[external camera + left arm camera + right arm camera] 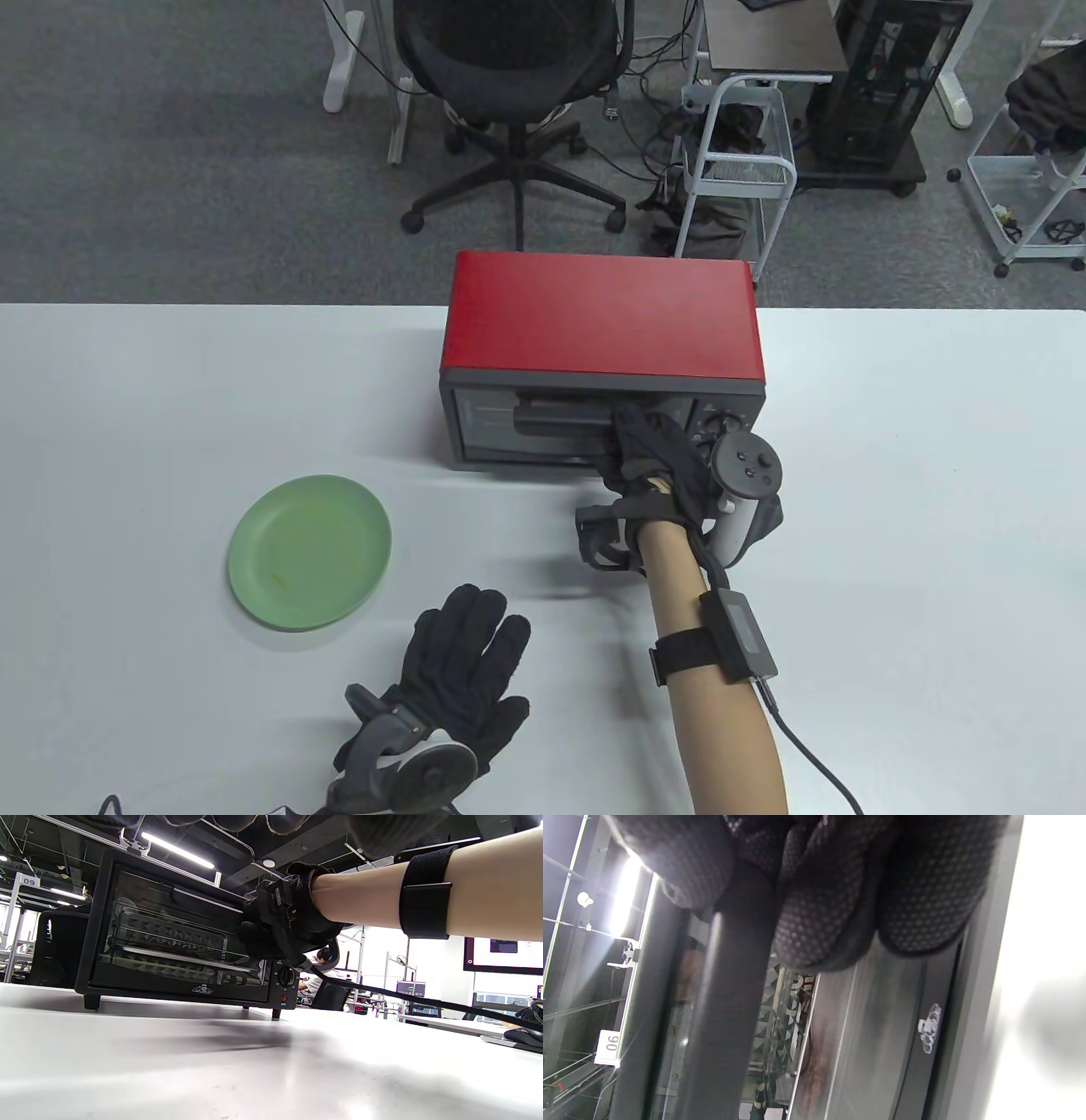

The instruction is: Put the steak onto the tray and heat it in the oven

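Gripping the door handle [729, 993], the right hand [649, 458] holds the oven [601, 327] shut against its frame, door upright. Behind the glass a reddish-brown shape, likely the steak [818, 1065], lies on the tray [169, 961]. Fingers flat on the table [891, 552], the left hand [462, 666] rests beside a bare green plate [310, 552]; heating looks next.

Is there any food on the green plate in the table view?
No, the green plate lies bare on the white table, left of the oven.
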The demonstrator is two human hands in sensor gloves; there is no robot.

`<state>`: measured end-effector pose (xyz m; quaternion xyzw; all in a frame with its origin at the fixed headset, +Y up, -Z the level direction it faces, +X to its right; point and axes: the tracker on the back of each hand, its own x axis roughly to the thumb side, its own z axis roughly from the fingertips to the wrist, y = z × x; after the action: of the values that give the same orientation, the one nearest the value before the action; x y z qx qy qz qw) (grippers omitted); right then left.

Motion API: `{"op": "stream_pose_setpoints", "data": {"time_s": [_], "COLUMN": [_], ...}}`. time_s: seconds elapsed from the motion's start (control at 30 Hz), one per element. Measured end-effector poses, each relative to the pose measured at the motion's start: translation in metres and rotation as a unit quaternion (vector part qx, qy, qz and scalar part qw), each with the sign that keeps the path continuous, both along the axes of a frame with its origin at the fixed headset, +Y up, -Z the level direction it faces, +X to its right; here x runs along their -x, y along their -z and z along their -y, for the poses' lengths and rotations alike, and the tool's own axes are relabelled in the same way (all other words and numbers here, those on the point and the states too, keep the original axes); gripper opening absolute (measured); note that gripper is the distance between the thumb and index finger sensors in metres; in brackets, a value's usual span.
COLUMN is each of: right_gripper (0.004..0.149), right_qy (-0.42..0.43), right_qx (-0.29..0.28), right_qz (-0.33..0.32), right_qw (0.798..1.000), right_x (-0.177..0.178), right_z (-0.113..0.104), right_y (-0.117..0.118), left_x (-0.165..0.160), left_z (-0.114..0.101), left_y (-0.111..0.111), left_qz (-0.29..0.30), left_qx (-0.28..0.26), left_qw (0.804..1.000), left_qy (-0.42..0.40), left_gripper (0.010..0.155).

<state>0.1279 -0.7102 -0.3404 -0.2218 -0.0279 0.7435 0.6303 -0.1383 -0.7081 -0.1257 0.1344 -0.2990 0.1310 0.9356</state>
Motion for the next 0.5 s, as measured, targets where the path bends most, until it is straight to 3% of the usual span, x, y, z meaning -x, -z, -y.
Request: {"op": "stream_pose_setpoints", "data": {"time_s": [0.3, 0.4, 0.5], "right_gripper": [0.074, 0.069, 0.057], "right_qy": [-0.091, -0.182, -0.278], "right_qx": [-0.022, -0.038, -0.067], "right_qz": [-0.013, 0.0, 0.045], "right_qw": [0.995, 0.983, 0.957], "right_x": [-0.018, -0.033, -0.045], "right_z": [0.001, 0.002, -0.002], "right_y": [-0.025, -0.034, -0.041], "left_x": [-0.001, -0.001, -0.002], "left_z": [0.001, 0.001, 0.001], "left_y": [0.0, 0.0, 0.0], "left_qz": [0.0, 0.001, 0.002], "left_qx": [0.005, 0.004, 0.005], "left_qw": [1.0, 1.0, 1.0], "left_qy": [0.004, 0.006, 0.008], "left_gripper": [0.08, 0.08, 0.08]}}
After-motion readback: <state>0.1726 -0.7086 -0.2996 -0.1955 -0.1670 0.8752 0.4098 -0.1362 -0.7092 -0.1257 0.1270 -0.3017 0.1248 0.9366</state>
